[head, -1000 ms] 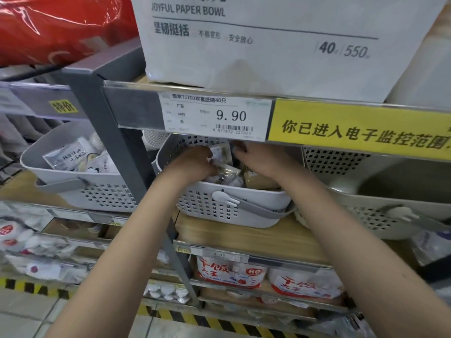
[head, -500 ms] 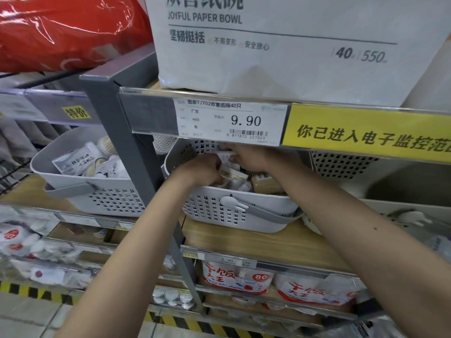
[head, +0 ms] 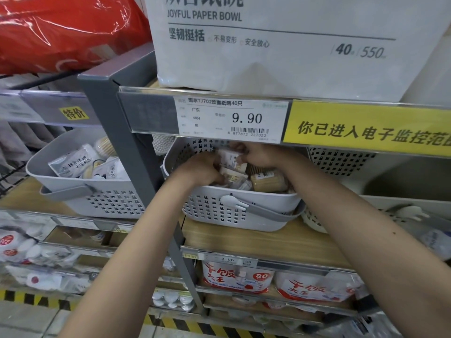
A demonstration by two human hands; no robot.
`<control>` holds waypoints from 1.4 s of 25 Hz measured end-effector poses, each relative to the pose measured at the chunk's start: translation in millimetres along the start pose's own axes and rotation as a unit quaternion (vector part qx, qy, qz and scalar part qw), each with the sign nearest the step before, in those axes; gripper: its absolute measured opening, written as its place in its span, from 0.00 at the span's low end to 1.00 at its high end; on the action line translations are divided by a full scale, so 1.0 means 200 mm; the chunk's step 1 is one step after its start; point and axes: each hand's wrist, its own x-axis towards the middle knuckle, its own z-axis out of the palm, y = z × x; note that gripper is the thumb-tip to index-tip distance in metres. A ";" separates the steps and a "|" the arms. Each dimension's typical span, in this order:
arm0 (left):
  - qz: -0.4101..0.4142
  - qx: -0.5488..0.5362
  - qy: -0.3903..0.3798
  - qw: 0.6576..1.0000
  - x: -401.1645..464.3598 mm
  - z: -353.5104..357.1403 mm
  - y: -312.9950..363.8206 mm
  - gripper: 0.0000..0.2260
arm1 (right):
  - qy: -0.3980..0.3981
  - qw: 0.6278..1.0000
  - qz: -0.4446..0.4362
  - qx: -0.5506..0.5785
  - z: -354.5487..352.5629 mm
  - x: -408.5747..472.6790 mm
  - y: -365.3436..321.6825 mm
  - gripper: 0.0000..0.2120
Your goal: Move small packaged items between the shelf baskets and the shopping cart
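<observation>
Both of your hands have drawn closer together inside the middle basket (head: 234, 211) since a second ago, and your view has tipped up a little, so the price tag (head: 231, 119) sits lower. At far left, another grey basket (head: 80, 189) stands on the wooden shelf (head: 268, 237), holding white packets (head: 70, 162). Next comes your left hand (head: 200, 169), knuckles up, fingers curled down among the small packets (head: 231, 176); whether it actually grips one you cannot tell. Just beside it, your right hand (head: 258, 156) pinches a pale little packet (head: 229, 156) at the back of the same basket, under the shelf edge. Right of the hands a tan jar (head: 268, 181) lies in the basket. Further right, a third basket (head: 395, 211) is partly hidden by your forearm.
</observation>
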 end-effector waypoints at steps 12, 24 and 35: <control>0.116 -0.052 0.121 0.984 -0.07 0.00 0.05 0.17 | 0.167 0.957 0.128 0.201 -0.15 -0.48 -0.03 0.17; 0.135 -0.123 0.261 0.948 -0.15 0.03 0.02 0.19 | 0.263 0.943 0.077 0.187 -0.13 -0.70 -0.10 0.17; 0.218 -0.238 0.299 0.898 -0.31 0.06 0.01 0.17 | 0.315 0.932 -0.021 0.180 -0.03 -0.79 -0.11 0.15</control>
